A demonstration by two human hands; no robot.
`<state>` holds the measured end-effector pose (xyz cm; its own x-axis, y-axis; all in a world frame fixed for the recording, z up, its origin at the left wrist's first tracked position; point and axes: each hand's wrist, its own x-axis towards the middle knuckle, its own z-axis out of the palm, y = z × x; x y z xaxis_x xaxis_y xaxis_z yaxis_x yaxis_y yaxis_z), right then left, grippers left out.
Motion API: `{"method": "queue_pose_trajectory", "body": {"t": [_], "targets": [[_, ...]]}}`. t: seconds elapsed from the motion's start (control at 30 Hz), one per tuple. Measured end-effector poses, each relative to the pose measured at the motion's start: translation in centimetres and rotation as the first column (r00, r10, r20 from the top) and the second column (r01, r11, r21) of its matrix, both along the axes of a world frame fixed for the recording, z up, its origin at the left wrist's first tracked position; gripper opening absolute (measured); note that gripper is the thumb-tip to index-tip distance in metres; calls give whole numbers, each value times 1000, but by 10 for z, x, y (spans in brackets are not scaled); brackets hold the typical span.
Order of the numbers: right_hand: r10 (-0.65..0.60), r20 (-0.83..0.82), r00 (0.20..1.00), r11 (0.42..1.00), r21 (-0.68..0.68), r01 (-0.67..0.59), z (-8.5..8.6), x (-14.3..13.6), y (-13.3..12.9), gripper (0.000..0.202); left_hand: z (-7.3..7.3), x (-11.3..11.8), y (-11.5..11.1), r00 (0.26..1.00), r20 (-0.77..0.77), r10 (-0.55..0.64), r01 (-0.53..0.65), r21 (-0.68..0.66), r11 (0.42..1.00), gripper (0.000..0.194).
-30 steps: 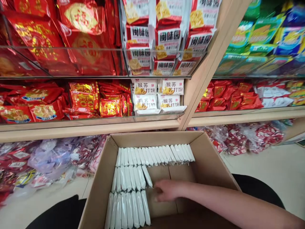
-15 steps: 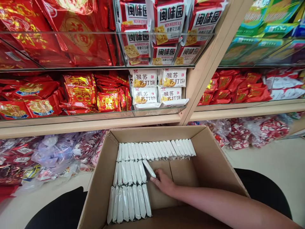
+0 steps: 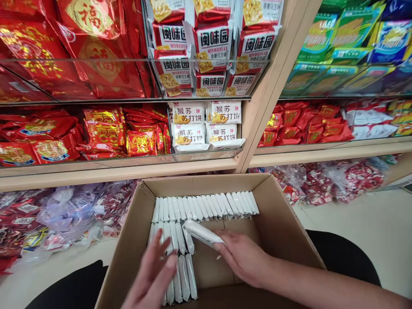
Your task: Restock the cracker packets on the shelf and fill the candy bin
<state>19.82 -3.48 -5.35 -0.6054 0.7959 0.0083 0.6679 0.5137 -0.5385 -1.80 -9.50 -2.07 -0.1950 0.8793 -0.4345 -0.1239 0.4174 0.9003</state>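
My right hand (image 3: 240, 257) grips the end of a white cracker packet (image 3: 203, 233), lifted and slanted over the cardboard box (image 3: 206, 185). Over the box's left part, my left hand (image 3: 154, 274) is open with fingers apart, slightly blurred, holding nothing. Below it, white packets stand on edge in three rows: a long back row (image 3: 206, 207), a shorter middle row (image 3: 180, 238) and a front row (image 3: 186, 279). My left hand covers part of the middle and front rows. The bare cardboard bottom shows right of the shorter rows.
Behind the box, wooden shelves (image 3: 128, 171) with clear plastic fronts hold red packets (image 3: 104, 128), white cracker packets (image 3: 189, 135) and green packets (image 3: 354, 34). Bagged goods (image 3: 71, 210) lie beneath the lowest shelf. Black-clad legs (image 3: 341, 257) flank the box.
My right hand has raised the packet out of the middle row, up and slightly right. My left hand has come into view over the box's left side. The view has shifted a little.
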Motion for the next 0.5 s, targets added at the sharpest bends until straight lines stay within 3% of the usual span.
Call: {"method": "queue_pose_trajectory", "body": {"t": [0.07,0.13,0.17,0.27,0.33,0.4,0.5], "targets": [[66,12,998,965,253,-67,14,-2,-8,40,5,32,19,902,432,-17,68,-103,992,86],[105,16,994,919,380,-103,22,-1,-12,43,10,53,34,814,572,103,-72,-76,994,68],[118,-18,993,922,372,-103,24,0,-13,42,13,57,39,777,610,156,-123,-96,988,61],[32,-311,950,992,127,8,27,4,-11,40,20,53,47,707,678,201,-157,-126,980,49],[-142,-552,822,982,-184,46,26,2,-7,44,21,48,47,691,709,142,-125,-76,989,44],[-307,-690,655,883,-464,-75,25,-4,-2,43,20,48,45,694,717,62,-80,-8,997,42],[-470,-736,487,723,-638,-266,23,-14,4,39,13,59,40,753,658,32,-38,-5,999,48]]}}
